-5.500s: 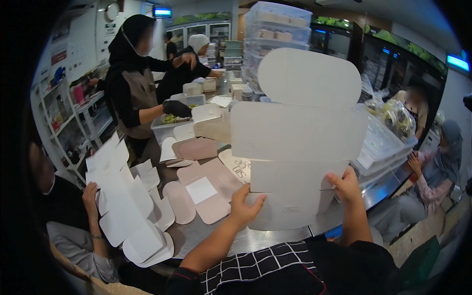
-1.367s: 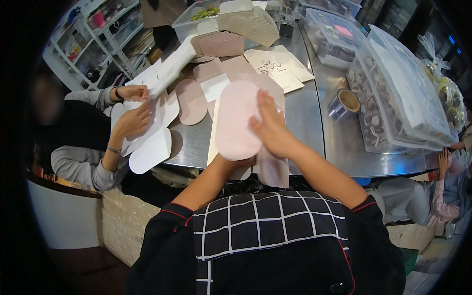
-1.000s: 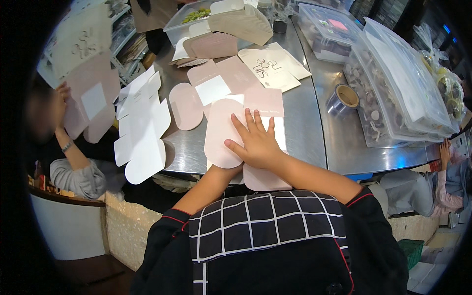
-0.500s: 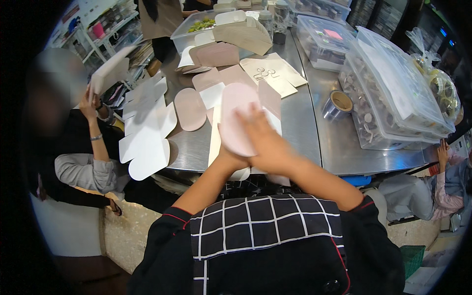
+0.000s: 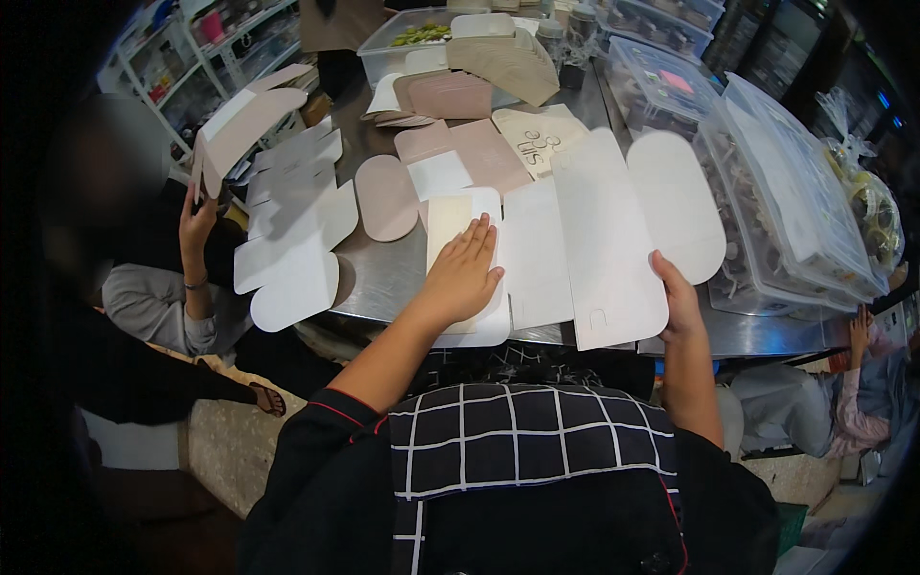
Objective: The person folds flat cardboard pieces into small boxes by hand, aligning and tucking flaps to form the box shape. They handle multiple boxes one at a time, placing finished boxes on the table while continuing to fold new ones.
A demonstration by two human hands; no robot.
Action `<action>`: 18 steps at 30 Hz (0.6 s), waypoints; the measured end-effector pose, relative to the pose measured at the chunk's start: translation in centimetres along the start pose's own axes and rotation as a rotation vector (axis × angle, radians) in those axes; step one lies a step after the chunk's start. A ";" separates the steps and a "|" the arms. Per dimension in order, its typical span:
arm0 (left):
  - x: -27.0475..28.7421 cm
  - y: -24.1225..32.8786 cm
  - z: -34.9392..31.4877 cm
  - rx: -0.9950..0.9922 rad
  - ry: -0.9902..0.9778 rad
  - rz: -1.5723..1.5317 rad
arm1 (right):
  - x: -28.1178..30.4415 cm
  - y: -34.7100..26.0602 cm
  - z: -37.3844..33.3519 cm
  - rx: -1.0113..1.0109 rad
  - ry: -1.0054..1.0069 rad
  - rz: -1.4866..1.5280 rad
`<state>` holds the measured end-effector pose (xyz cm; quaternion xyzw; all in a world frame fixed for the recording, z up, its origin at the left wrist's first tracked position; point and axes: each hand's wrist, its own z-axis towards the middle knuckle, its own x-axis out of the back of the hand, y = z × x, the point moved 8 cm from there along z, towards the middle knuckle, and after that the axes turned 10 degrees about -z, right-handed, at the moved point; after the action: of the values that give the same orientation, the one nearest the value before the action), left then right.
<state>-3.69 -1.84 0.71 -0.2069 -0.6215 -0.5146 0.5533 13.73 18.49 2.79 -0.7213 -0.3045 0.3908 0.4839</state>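
Observation:
In front of me a cardboard box blank (image 5: 602,230) lies unfolded, its white inner side up, with creases and rounded end flaps. My left hand (image 5: 468,273) lies flat, fingers stretched, on a cream card strip (image 5: 443,218) over the blank's left panel. At the blank's right edge, my right hand (image 5: 678,299) grips the rounded flap between thumb and fingers, holding that side raised off the table. Behind my left hand are pink blanks (image 5: 489,149) and a cream printed piece (image 5: 541,134). An oval pink panel (image 5: 387,197) lies to the left.
White unfolded blanks (image 5: 295,230) lie at the left of the metal table (image 5: 369,302). Stacked folded cardboard (image 5: 503,62) stands at the back. Clear plastic bins (image 5: 795,192) line the right. A person at the left holds another blank (image 5: 244,134); another person's hand (image 5: 860,326) shows far right.
The folded pink panel under my hands has opened out to the right, showing white inside. My right hand has moved right to the blank's far edge; my left hand now lies on top.

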 end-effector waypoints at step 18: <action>-1.1 -1.2 0.9 -0.105 0.085 -0.459 | -22.2 0.7 3.7 -0.036 -0.546 -0.723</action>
<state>-4.78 -1.18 -0.63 -0.0668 -0.6008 -0.6668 0.4358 -0.68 1.74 7.28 -0.4476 -0.6602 0.3669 0.4787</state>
